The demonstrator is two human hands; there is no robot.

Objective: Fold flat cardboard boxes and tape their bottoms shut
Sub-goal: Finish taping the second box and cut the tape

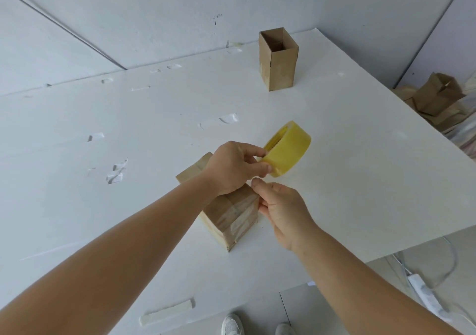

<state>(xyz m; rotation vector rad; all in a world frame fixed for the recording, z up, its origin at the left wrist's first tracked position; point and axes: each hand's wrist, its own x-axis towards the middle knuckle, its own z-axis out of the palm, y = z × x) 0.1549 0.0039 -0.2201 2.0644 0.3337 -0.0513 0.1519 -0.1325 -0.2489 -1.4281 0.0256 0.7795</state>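
Over white table point(360, 180): left hand point(231, 167) pinches yellow tape roll point(288, 149); right hand point(280, 208) pinches tape end beside taped box point(231, 213). Far open box point(278, 61) upright, interior shadowed, contents unclear.

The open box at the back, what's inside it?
The open box shows only bare cardboard inner walls and a folded flap edge. Its floor is hidden by its own walls, so any contents cannot be seen.

No text, label, brand or number can be read anywhere in the view. The yellow tape roll point(287, 149), held in the left hand point(235, 168) just above the right hand point(280, 211), carries dark marks on its inner core, too small to make out. The cardboard box point(231, 213) below the grip bears plain tape only.
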